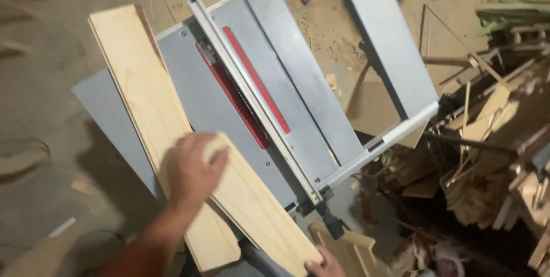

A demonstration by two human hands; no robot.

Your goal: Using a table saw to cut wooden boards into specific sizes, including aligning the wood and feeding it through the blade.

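Two pale boards lie stacked across one grey table saw. The left hand presses flat on them, fingers spread, while the right hand grips their near end. Sawdust covers the floor, and one heap of wood scraps lies to the right.

The right hand is cut off by the bottom edge; only knuckles are seen. The left hand is motion-blurred, its grip undetermined. The pale long wooden board partly covers the grey metal saw tabletop.
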